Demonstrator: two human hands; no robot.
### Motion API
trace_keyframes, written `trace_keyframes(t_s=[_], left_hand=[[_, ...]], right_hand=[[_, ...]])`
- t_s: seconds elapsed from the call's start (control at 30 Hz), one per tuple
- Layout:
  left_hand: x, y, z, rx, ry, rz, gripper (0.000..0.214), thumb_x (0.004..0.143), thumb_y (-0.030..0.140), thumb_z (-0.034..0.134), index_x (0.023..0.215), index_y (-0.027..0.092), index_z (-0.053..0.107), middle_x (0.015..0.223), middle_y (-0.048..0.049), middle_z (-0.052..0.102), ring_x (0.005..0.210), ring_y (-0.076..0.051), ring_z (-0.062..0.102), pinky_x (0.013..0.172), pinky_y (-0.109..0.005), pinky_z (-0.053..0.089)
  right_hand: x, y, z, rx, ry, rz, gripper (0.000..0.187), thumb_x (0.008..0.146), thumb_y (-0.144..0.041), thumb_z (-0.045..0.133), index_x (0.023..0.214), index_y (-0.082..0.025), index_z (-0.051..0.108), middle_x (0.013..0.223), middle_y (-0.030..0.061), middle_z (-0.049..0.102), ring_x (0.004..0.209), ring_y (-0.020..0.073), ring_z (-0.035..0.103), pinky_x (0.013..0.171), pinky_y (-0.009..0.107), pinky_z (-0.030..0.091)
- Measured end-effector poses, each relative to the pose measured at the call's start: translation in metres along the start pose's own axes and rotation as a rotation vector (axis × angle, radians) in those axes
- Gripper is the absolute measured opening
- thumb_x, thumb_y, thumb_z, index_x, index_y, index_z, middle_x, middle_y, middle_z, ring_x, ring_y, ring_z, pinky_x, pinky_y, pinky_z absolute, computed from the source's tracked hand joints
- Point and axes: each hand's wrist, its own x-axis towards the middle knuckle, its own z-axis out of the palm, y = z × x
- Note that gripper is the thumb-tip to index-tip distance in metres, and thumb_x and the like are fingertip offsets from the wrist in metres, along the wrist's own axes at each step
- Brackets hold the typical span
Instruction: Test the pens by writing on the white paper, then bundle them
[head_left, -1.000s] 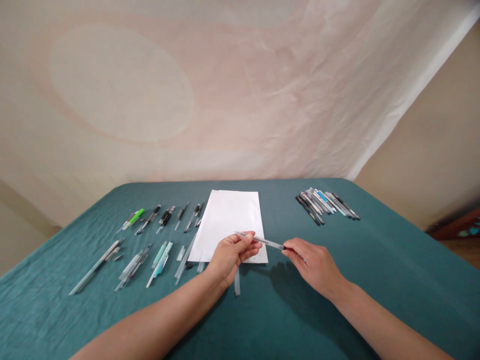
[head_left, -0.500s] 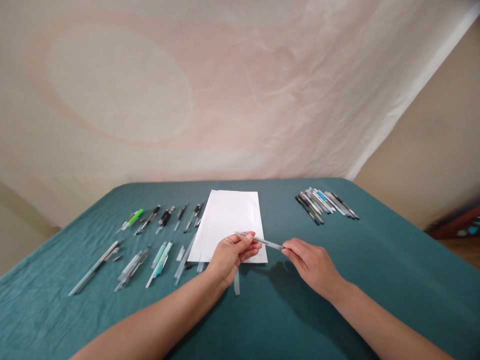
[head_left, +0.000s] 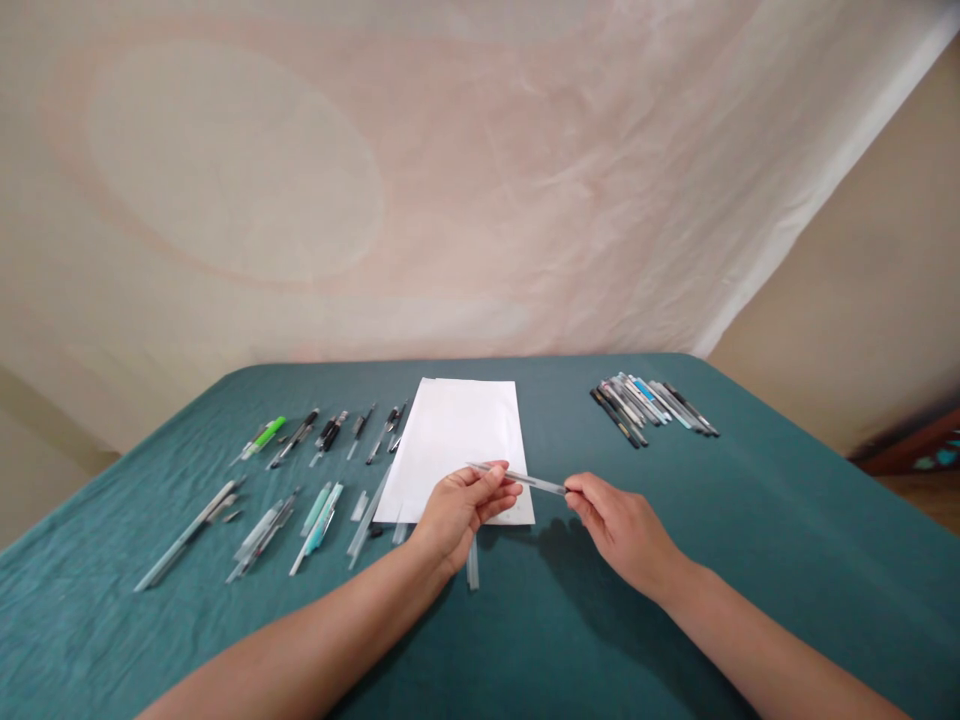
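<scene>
Between my two hands a slim translucent pen [head_left: 541, 485] is held up, tilted slightly down to the right. My left hand [head_left: 472, 502] pinches it near its thin left end with thumb and fingers, over the lower part of a white sheet of paper [head_left: 463, 430]. The fingers of my right hand [head_left: 619, 525] are closed on the pen's right end, so that tip is hidden. Below my left wrist lies a clear pen tube [head_left: 473, 566] on the green cloth, partly covered by the hand.
A green cloth [head_left: 787, 580] covers the table. Pen parts lie in small groups at left, among them a bright green piece [head_left: 270, 433], black pieces [head_left: 330, 433], a turquoise pen [head_left: 318, 530] and a long pale tube [head_left: 187, 535]. A pile of pens [head_left: 651, 405] lies at back right.
Almost nothing differs. Both hands keep their hold on the pen, and the view has shifted very slightly.
</scene>
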Motion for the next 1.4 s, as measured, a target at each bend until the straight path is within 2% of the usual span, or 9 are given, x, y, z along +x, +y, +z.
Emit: trace_keyframes(t_s=[0.13, 0.27, 0.4, 0.47, 0.67, 0.83, 1.0, 1.13, 1.4], left_hand=[[-0.002, 0.0, 0.001, -0.009, -0.018, -0.013, 0.015, 0.08, 0.016, 0.065, 0.092, 0.007, 0.064, 0.081, -0.0094, 0.068, 0.077, -0.015, 0.068, 0.072, -0.021, 0.057], [-0.003, 0.001, 0.002, -0.003, -0.031, -0.002, 0.015, 0.081, 0.014, 0.064, 0.093, 0.006, 0.064, 0.081, -0.0101, 0.068, 0.075, -0.014, 0.068, 0.071, -0.02, 0.057], [-0.002, 0.003, 0.002, 0.017, -0.039, 0.023, 0.016, 0.08, 0.014, 0.065, 0.094, 0.006, 0.064, 0.083, -0.0107, 0.068, 0.075, -0.015, 0.068, 0.071, -0.021, 0.056], [-0.001, 0.003, 0.001, 0.011, -0.041, 0.021, 0.016, 0.08, 0.015, 0.065, 0.094, 0.006, 0.063, 0.083, -0.0107, 0.068, 0.075, -0.015, 0.068, 0.071, -0.021, 0.056], [0.0, 0.002, -0.001, -0.022, -0.064, -0.012, 0.019, 0.081, 0.019, 0.064, 0.095, 0.006, 0.063, 0.083, -0.011, 0.068, 0.077, -0.016, 0.068, 0.071, -0.022, 0.057], [-0.002, 0.001, -0.002, -0.046, -0.086, -0.044, 0.02, 0.081, 0.019, 0.065, 0.096, 0.006, 0.063, 0.085, -0.0112, 0.068, 0.079, -0.017, 0.068, 0.073, -0.022, 0.057], [-0.003, 0.002, 0.0, -0.048, -0.081, -0.037, 0.016, 0.081, 0.017, 0.065, 0.092, 0.006, 0.064, 0.084, -0.0105, 0.068, 0.079, -0.016, 0.068, 0.073, -0.022, 0.057], [-0.004, 0.004, 0.002, -0.038, -0.068, -0.029, 0.012, 0.08, 0.015, 0.065, 0.089, 0.006, 0.065, 0.084, -0.0105, 0.069, 0.077, -0.016, 0.068, 0.071, -0.021, 0.057], [-0.002, 0.003, 0.0, -0.006, -0.095, 0.02, 0.02, 0.076, 0.017, 0.069, 0.093, 0.007, 0.066, 0.085, -0.0109, 0.07, 0.078, -0.017, 0.069, 0.073, -0.023, 0.057]], right_hand=[[0.0, -0.005, -0.001, 0.09, -0.049, 0.036, 0.024, 0.097, -0.034, 0.029, 0.088, -0.022, 0.048, 0.071, -0.0005, 0.054, 0.06, 0.0133, 0.051, 0.058, 0.024, 0.036], [0.001, -0.01, -0.003, 0.392, -0.154, 0.144, 0.033, 0.097, -0.041, 0.027, 0.075, -0.021, 0.042, 0.062, -0.0035, 0.047, 0.055, 0.011, 0.046, 0.059, 0.023, 0.037], [0.003, -0.012, -0.004, 0.628, -0.272, 0.237, 0.037, 0.097, -0.044, 0.022, 0.075, -0.021, 0.041, 0.063, -0.0038, 0.046, 0.051, 0.0096, 0.043, 0.053, 0.022, 0.036], [0.003, -0.011, -0.005, 0.551, -0.241, 0.213, 0.037, 0.097, -0.044, 0.023, 0.077, -0.02, 0.043, 0.064, -0.003, 0.048, 0.053, 0.0102, 0.045, 0.055, 0.023, 0.036], [-0.001, -0.006, -0.004, 0.033, -0.058, 0.029, 0.024, 0.096, -0.035, 0.03, 0.092, -0.022, 0.049, 0.073, -0.0007, 0.055, 0.06, 0.0134, 0.051, 0.059, 0.025, 0.033], [-0.003, -0.006, -0.005, -0.024, -0.029, -0.018, 0.022, 0.097, -0.031, 0.029, 0.092, -0.022, 0.049, 0.073, -0.0008, 0.054, 0.062, 0.0135, 0.051, 0.061, 0.026, 0.032], [-0.002, -0.011, -0.008, 0.135, -0.081, 0.041, 0.025, 0.097, -0.035, 0.03, 0.081, -0.022, 0.045, 0.065, -0.0034, 0.046, 0.058, 0.012, 0.046, 0.059, 0.025, 0.031], [-0.001, -0.014, -0.01, 0.347, -0.116, 0.118, 0.032, 0.097, -0.039, 0.03, 0.074, -0.021, 0.042, 0.063, -0.0037, 0.044, 0.057, 0.0111, 0.044, 0.058, 0.024, 0.032], [0.002, -0.011, -0.008, 0.762, -0.233, 0.28, 0.036, 0.095, -0.046, 0.033, 0.073, -0.019, 0.042, 0.063, -0.0039, 0.044, 0.051, 0.0085, 0.038, 0.051, 0.023, 0.031]])
